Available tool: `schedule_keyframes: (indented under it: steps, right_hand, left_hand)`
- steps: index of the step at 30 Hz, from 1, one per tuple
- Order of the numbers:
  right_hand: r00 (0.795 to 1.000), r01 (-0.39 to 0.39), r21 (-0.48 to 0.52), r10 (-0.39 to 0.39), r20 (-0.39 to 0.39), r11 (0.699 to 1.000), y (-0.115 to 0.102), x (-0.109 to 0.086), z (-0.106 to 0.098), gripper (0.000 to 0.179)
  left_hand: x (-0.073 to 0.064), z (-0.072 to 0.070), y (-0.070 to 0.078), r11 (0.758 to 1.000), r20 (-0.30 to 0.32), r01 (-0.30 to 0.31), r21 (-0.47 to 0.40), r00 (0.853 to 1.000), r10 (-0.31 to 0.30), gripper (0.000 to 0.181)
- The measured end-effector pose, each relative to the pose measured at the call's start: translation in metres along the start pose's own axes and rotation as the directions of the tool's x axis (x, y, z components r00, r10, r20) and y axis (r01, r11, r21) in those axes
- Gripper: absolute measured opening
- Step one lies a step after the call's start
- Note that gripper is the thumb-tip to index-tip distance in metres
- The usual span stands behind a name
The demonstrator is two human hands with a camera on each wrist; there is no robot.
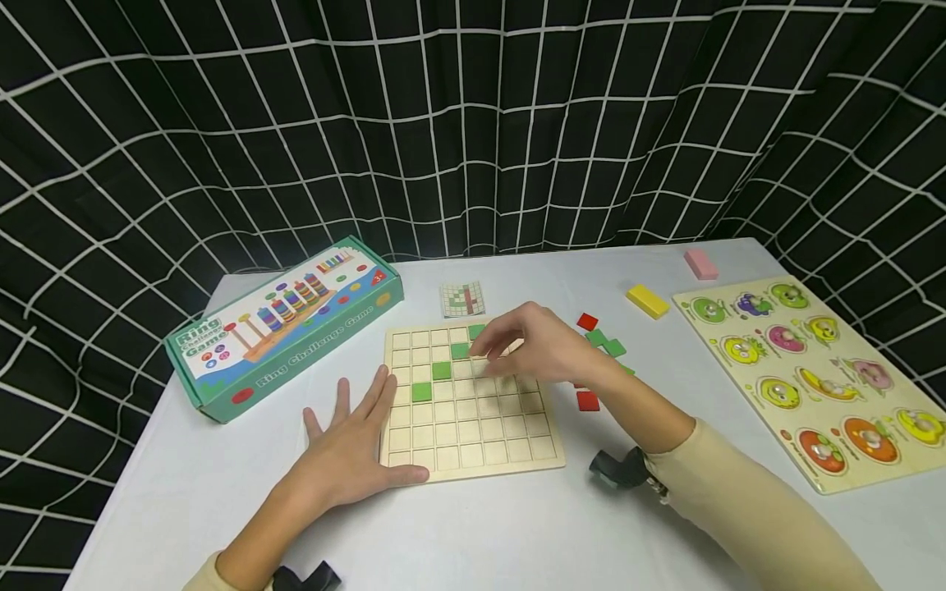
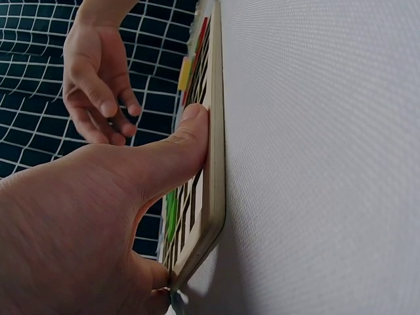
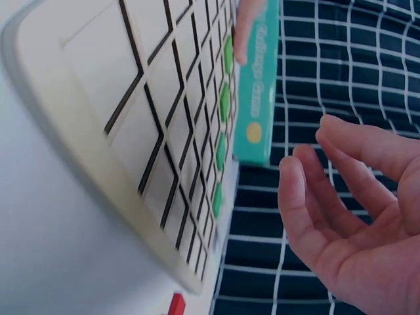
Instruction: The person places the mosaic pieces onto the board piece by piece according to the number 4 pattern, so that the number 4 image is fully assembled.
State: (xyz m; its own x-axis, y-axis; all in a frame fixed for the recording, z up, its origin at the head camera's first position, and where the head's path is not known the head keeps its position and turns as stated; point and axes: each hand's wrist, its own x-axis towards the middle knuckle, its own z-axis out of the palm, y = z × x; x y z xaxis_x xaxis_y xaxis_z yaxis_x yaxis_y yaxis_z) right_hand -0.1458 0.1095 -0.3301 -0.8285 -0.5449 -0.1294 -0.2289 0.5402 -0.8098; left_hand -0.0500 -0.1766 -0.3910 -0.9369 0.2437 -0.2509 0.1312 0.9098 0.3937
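From where I stand on the far side of the work, the white desk (image 1: pixel 502 533) carries a knobbed fruit puzzle (image 1: pixel 842 483) right of the gridded board, fruit pieces in its recesses. The Ring Challenge Game box (image 1: pixel 284 328), left of the board, is closed, contents hidden. The gridded board (image 1: pixel 491 429) itself looks early in its filling: most visible squares are bare. The left hand (image 1: pixel 351 455) spreads at its left edge, thumb on the front rim; the right hand (image 1: pixel 543 341) hovers above it, grip apart, nothing visible inside. Beyond it lies a pattern card (image 1: pixel 462 300). Four green tiles (image 1: pixel 441 371) run diagonally across its squares; loose green tiles (image 1: pixel 614 348) and red tiles (image 1: pixel 588 401) off its right side are probably what remains.
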Motion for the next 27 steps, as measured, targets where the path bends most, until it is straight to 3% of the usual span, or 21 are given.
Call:
schedule_keyframes:
  steps: [8, 16, 27]
  right_hand:
    - [0.999, 0.021, 0.008, -0.021, -0.041, 1.000, 0.017, -0.013, -0.018, 0.023]
    - [0.995, -0.060, 0.001, 0.060, -0.077, 0.998, 0.038, -0.027, -0.037, 0.024]
    - [0.991, -0.098, -0.047, 0.093, -0.093, 0.994, 0.068, -0.040, -0.063, 0.028]
  left_hand:
    - [0.001, 0.001, -0.001, 1.000, -0.003, -0.001, 0.001, 1.000, 0.001, 0.133]
    - [0.002, 0.001, -0.001, 1.000, 0.004, -0.001, 0.001, 1.000, 0.001, 0.134]
    - [0.002, 0.000, -0.001, 1.000, 0.010, 0.001, 0.007, 1.000, -0.001, 0.134]
